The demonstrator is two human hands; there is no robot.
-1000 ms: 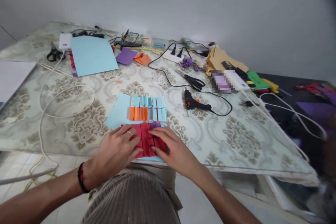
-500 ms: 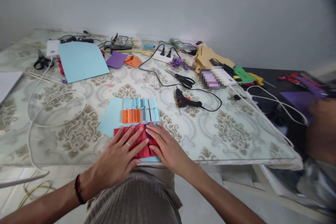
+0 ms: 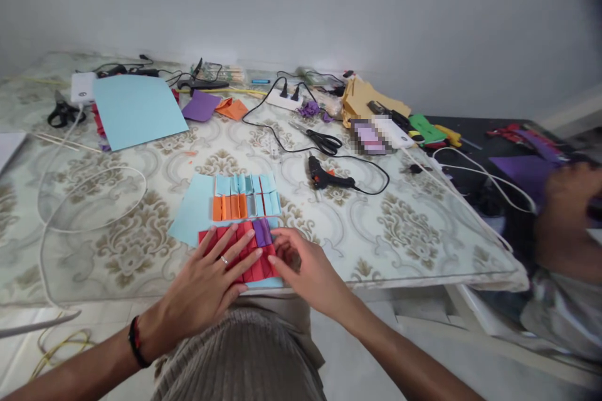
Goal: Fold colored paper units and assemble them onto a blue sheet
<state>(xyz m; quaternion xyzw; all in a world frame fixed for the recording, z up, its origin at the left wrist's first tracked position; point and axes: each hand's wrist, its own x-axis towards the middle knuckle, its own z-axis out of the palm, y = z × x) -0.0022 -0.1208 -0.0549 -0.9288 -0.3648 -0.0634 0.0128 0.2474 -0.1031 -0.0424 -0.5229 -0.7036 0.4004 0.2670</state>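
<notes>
My left hand (image 3: 211, 263) lies flat with spread fingers on a block of red folded paper pieces (image 3: 256, 270). At the block's upper right corner is a purple folded paper piece (image 3: 262, 233). My right hand (image 3: 303, 266) is at the block's right edge, its fingers curled but apart from the thumb, whose tip touches the red paper. Beneath is a light blue sheet (image 3: 192, 210), partly hidden. Just beyond the hands stands another block, with orange folded pieces (image 3: 229, 207) in front and light blue folded pieces (image 3: 242, 184) behind and to the right.
A black glue gun (image 3: 329, 177) and black-handled scissors (image 3: 324, 142) lie to the right. A large light blue sheet (image 3: 138, 109) is at the back left. A power strip (image 3: 285, 99) with cables stands behind. At the far right, another person's hand (image 3: 571, 185) is near purple paper.
My right hand has lifted off the top of the block and curled at its right edge, uncovering the purple piece. My left hand stays flat. The view has shifted slightly.
</notes>
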